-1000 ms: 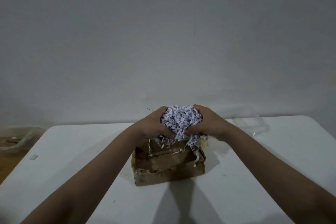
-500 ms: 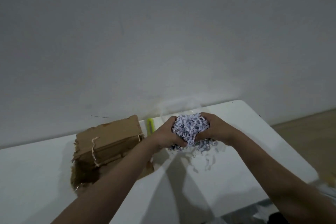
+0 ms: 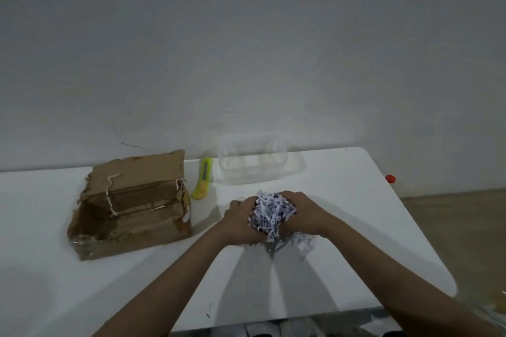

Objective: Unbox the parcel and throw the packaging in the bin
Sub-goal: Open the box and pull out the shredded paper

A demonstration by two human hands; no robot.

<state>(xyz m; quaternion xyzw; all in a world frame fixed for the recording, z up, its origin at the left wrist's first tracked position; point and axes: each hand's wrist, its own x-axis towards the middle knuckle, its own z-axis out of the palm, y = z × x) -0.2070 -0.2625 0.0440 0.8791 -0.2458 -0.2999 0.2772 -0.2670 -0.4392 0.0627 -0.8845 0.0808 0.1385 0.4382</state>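
A bundle of white and purple shredded paper [image 3: 269, 212] is pressed between my left hand [image 3: 241, 223] and my right hand [image 3: 302, 212], low over the white table [image 3: 356, 227], right of centre. A few loose strips [image 3: 304, 243] trail down onto the table under my right hand. The torn brown cardboard box [image 3: 131, 205] sits open at the left of the table, with stray strips stuck to its flaps. No bin is in view.
A green and yellow utility knife [image 3: 202, 178] lies just right of the box. A clear plastic container [image 3: 254, 163] stands at the back against the wall. The table's right edge drops to a wooden floor [image 3: 451, 227]; a small red object [image 3: 390, 178] sits beyond it.
Both hands lifted the shredded paper out of the box and carried it to the right, then lowered it toward the table. My view swung right, so the box now lies at the left.
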